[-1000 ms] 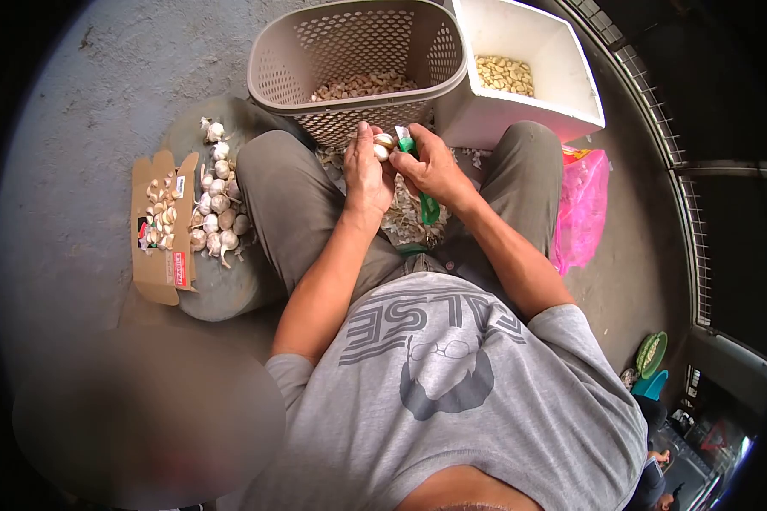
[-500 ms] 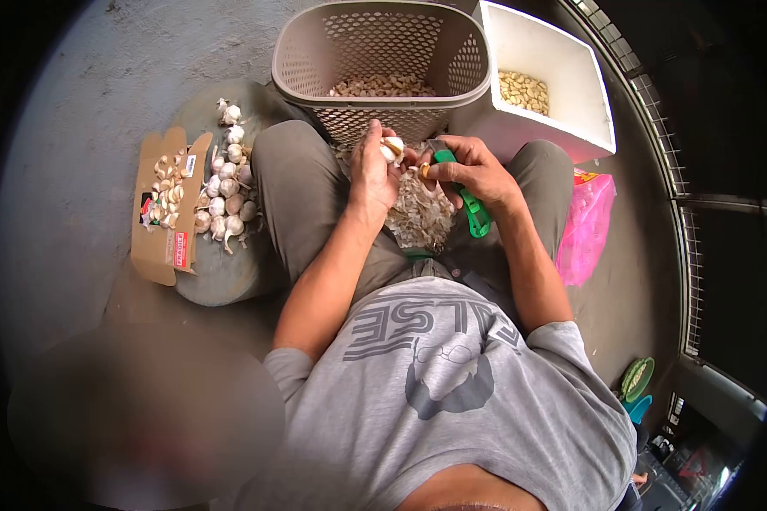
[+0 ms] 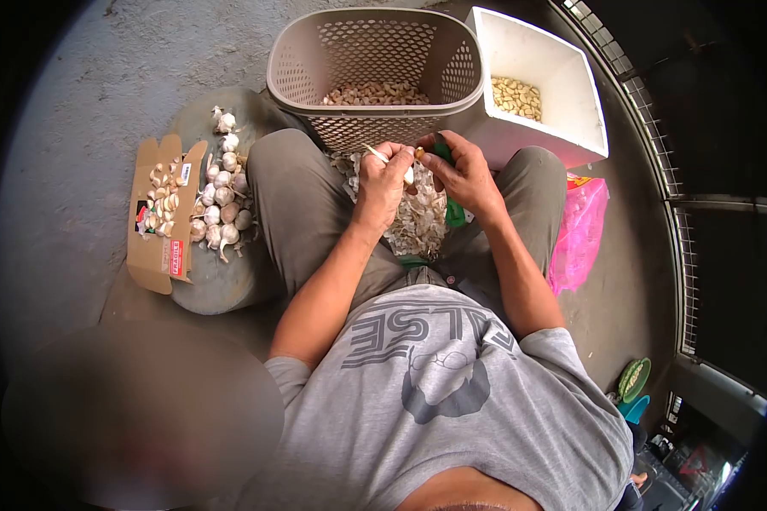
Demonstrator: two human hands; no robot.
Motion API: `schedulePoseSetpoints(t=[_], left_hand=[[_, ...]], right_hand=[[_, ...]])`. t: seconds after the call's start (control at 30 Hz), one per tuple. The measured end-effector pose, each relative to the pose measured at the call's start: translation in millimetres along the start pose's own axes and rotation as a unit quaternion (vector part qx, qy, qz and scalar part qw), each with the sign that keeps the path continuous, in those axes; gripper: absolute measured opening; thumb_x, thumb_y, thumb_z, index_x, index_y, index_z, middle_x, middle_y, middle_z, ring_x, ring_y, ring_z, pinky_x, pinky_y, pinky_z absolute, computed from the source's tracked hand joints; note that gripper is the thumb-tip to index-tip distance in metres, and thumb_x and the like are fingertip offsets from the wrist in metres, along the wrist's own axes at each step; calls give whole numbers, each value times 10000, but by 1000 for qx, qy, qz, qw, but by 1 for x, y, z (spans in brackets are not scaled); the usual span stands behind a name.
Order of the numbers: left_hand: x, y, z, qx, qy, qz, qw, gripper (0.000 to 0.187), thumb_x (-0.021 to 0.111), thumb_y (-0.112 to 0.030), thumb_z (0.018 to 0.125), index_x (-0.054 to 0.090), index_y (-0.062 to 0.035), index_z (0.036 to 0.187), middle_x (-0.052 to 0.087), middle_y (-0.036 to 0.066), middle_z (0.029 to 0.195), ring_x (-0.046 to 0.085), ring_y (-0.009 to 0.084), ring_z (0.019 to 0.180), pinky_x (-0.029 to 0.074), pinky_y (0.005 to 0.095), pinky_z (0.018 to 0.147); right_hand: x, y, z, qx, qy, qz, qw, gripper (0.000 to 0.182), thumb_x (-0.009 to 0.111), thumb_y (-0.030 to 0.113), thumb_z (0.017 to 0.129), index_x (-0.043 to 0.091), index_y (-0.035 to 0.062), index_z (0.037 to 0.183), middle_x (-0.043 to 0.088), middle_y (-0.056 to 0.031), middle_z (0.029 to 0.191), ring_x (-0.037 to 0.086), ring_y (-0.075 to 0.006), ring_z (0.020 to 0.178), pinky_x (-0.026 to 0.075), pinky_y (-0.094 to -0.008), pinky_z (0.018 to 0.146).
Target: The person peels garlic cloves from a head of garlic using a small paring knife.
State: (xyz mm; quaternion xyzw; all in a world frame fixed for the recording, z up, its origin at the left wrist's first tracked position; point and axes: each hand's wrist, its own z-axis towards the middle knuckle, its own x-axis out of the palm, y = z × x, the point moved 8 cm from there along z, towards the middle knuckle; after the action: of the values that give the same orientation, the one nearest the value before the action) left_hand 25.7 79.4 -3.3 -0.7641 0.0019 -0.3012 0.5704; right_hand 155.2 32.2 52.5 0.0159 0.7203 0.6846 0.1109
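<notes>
Both hands have come together since half a second ago, and the one green tool (image 3: 457, 213) has turned so that the right hand hides much of it. Through my single head view, I see the left hand (image 3: 382, 183) with its fingers pinched on one pale garlic piece (image 3: 409, 176), just above one heap of peelings (image 3: 419, 223). On the right hand (image 3: 469, 177), the fingers are closed round the tool, with thumb and fingertip at one small brownish bit (image 3: 419, 153) near the left fingertips. To my left I count about fifteen garlic bulbs (image 3: 223, 196) on one round stand (image 3: 217, 294), beside one carton (image 3: 153, 272) of loose cloves (image 3: 164, 204), too crowded to count. Ahead of the knees stand one basket (image 3: 383, 51) and one white box (image 3: 541, 55), each holding many pieces. One pink bag (image 3: 581, 238) lies beside the right leg.
</notes>
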Motion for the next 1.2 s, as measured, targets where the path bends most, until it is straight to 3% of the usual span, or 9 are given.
schedulePoseSetpoints(t=[0.17, 0.27, 0.53, 0.7, 0.83, 0.87, 1.07, 1.2], left_hand=[[5, -10, -6, 26, -32, 55, 998, 221, 640, -220, 1002, 664, -13, 927, 653, 18, 778, 570, 58, 626, 518, 255, 508], [9, -13, -7, 32, -27, 54, 998, 217, 654, -216, 997, 663, -9, 931, 644, 13, 769, 569, 59, 625, 528, 255, 522], [21, -9, -12, 8, 79, 131, 988, 187, 705, -187, 963, 696, -4, 926, 636, 2, 755, 565, 52, 615, 496, 222, 554], [19, -9, -8, 38, 44, 104, 993, 168, 703, -174, 961, 682, -10, 930, 641, 4, 768, 576, 57, 616, 497, 221, 538], [6, 0, -5, -28, 33, 43, 998, 159, 708, -168, 953, 684, -12, 935, 651, 12, 787, 579, 73, 603, 502, 235, 499], [3, 4, -4, -44, 33, 24, 998, 160, 705, -170, 950, 700, -10, 951, 660, 12, 798, 585, 76, 616, 501, 239, 499], [3, 5, -2, -63, 24, -8, 998, 193, 702, -174, 946, 762, -6, 1018, 707, 16, 855, 624, 88, 676, 495, 249, 498], [3, 0, -3, -37, 16, -24, 999, 217, 714, -209, 965, 759, -10, 1041, 684, -3, 831, 607, 71, 691, 492, 244, 504]], right_hand=[[3, -4, -3, -11, 28, -25, 999, 170, 703, 99, 992, 646, -21, 1098, 631, 6, 820, 527, -59, 618, 438, -246, 540], [-3, -17, 2, 35, 35, 130, 990, 155, 686, 124, 1006, 652, -8, 1078, 649, -12, 822, 562, -77, 614, 471, -253, 541], [-20, -17, 7, 34, 31, 269, 962, 150, 672, 132, 1008, 655, 18, 1104, 690, -45, 966, 582, -85, 614, 465, -228, 564], [-21, -19, 7, 76, 72, 127, 986, 136, 756, 87, 937, 686, 38, 1043, 653, 29, 843, 529, -38, 631, 414, -214, 552], [-29, 1, 15, 72, 81, 75, 991, 136, 789, 58, 894, 698, 29, 991, 639, 24, 766, 529, -39, 601, 406, -220, 509], [-31, 7, 22, 44, 94, 78, 992, 166, 818, 119, 876, 709, 37, 971, 657, 23, 774, 550, -42, 571, 411, -210, 468], [-26, 49, 38, -2, 166, 329, 929, 214, 766, 165, 904, 671, -12, 977, 618, -63, 710, 469, -71, 453, 363, -220, 426], [-16, 31, 38, 4, 190, 447, 874, 199, 761, 111, 916, 641, -22, 1002, 637, -127, 795, 468, -73, 450, 372, -212, 417]])
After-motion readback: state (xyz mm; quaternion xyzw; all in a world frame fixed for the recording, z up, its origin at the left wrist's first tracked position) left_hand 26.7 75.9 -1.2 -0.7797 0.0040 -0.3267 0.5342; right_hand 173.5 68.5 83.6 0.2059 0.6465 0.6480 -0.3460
